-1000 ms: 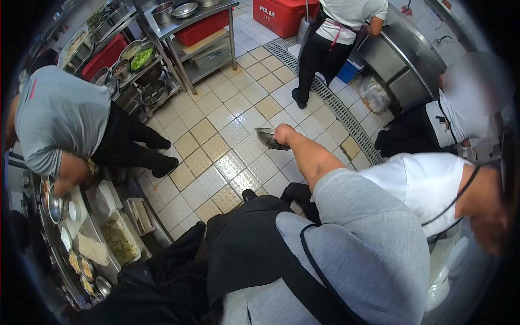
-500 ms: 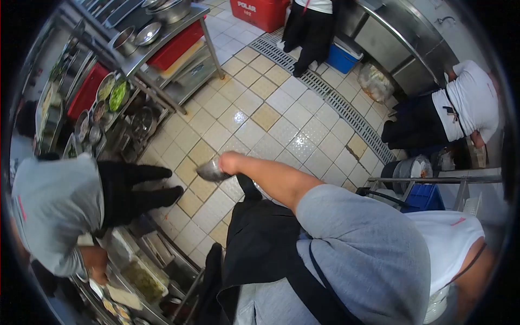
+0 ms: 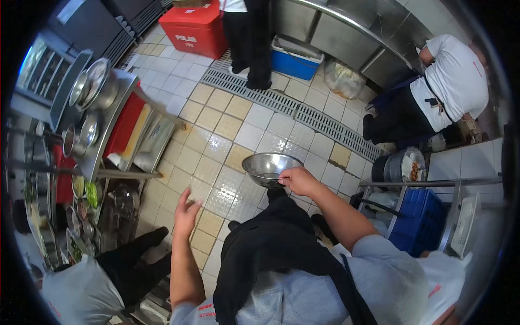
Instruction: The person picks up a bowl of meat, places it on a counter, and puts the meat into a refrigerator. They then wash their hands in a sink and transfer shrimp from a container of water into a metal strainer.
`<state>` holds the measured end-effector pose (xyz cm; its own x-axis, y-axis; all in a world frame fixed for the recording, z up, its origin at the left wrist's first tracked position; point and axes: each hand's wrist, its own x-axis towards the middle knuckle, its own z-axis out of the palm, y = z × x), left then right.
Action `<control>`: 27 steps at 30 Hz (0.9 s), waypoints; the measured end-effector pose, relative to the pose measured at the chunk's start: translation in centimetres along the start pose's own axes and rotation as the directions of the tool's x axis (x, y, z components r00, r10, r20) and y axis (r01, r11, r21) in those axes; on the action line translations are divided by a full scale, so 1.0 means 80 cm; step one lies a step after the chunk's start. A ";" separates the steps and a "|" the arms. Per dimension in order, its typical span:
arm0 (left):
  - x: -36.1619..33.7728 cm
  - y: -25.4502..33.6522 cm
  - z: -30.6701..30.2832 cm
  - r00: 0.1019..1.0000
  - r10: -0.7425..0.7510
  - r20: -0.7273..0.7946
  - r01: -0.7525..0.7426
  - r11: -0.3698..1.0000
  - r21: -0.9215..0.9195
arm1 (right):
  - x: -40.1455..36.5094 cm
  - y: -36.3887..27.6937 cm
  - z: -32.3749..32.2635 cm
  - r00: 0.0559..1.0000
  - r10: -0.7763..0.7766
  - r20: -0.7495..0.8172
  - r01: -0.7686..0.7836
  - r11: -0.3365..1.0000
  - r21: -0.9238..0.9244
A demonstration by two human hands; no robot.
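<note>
A round metal bowl, perhaps a colander (image 3: 269, 166), is held in front of my body above the tiled floor. My right hand (image 3: 295, 180) grips its right edge, with the thumb at the rim. The bowl's open side faces up and its inside looks empty. My left hand (image 3: 187, 212) is raised to the left of the bowl, apart from it, with its fingers spread and nothing in them. Below the bowl is my black apron (image 3: 271, 233).
A steel table (image 3: 116, 116) with metal bowls stands at the left, near a co-worker (image 3: 92, 287). Another person (image 3: 452, 81) bends at the right. A red cooler (image 3: 195, 32), blue bin (image 3: 295, 59) and floor drain (image 3: 303, 115) lie ahead; a blue crate (image 3: 422, 216) is at right.
The view has turned, and the bowl now shows its open side. My left hand has come into view. The co-worker on the left now appears lower in the picture.
</note>
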<state>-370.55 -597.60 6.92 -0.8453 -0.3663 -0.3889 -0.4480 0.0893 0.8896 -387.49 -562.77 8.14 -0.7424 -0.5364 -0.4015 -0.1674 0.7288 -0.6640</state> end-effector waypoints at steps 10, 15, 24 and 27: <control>0.229 0.175 0.303 0.876 -0.051 0.479 0.180 0.957 -0.228 | 0.117 0.042 -0.218 0.982 -0.178 -0.069 0.178 0.984 -0.009; 0.319 0.176 0.339 0.927 0.095 0.363 0.030 0.945 -0.325 | 0.184 0.085 -0.300 0.919 -0.289 -0.268 0.293 0.956 -0.025; 0.509 0.264 0.410 0.823 0.545 0.160 -0.565 0.814 0.133 | 0.282 0.162 -0.478 0.779 -0.087 -0.621 0.011 0.992 -0.125; 0.552 0.305 0.427 0.776 0.618 0.127 -0.630 0.747 0.214 | 0.312 0.166 -0.536 0.707 -0.265 -0.655 0.083 0.952 -0.296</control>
<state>-428.80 -579.95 3.28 -0.9697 -0.1110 0.2174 0.1355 0.4958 0.8578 -436.08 -548.25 16.39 -0.9057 -0.2939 0.3055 -0.4128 0.7751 -0.4783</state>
